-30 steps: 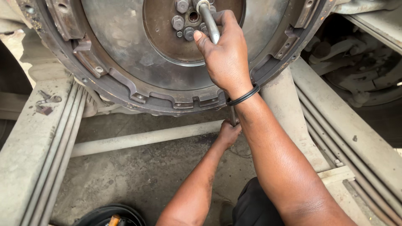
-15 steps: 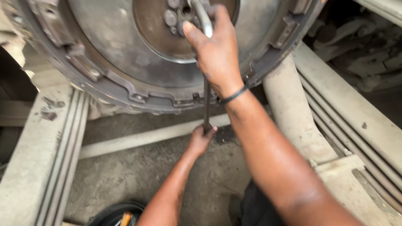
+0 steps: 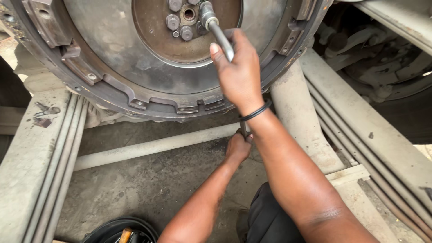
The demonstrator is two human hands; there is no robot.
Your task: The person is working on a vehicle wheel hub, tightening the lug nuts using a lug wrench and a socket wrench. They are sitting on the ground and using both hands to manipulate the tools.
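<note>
Head view: my right hand (image 3: 238, 74) and left hand (image 3: 237, 147) both grip the long wrench (image 3: 220, 33) tight; its socket sits on one bolt, and I see the other bolts (image 3: 173, 21) still in.

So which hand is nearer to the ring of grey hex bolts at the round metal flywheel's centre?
Right hand: on the wrench shaft just beside the bolts. Left hand grips its far lower end.

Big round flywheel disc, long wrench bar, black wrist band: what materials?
Large round grey flywheel disc: likely cast steel or iron, dull, rust-stained, grimy. Long wrench bar: bright steel, smooth sheen. Thin black band on the right wrist: probably rubber, matte.
</note>
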